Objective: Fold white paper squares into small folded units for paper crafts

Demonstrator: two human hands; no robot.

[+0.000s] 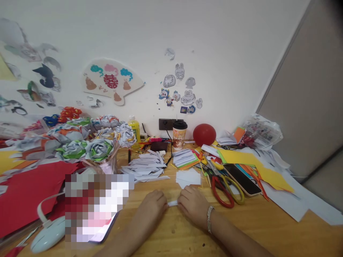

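Observation:
Between my two hands a narrow folded strip of white paper [173, 203] lies low over the wooden table [171, 232]. My left hand [154, 204] is closed on the strip's left end, fingers curled. The right end is under the bent fingers of my right hand [193, 202], which has a bracelet at the wrist. Just beyond my right hand are small white paper sheets [188, 177]. Farther back lies a heap of folded white paper strips [147, 166].
Red-and-yellow-handled scissors [222, 187] and a dark phone [242, 179] lie to the right, near yellow paper [273, 176]. A lidded cup [179, 135] and a red balloon [204, 134] stand by the wall. At left are paper flowers [100, 149], red paper [29, 192] and a white device [49, 235].

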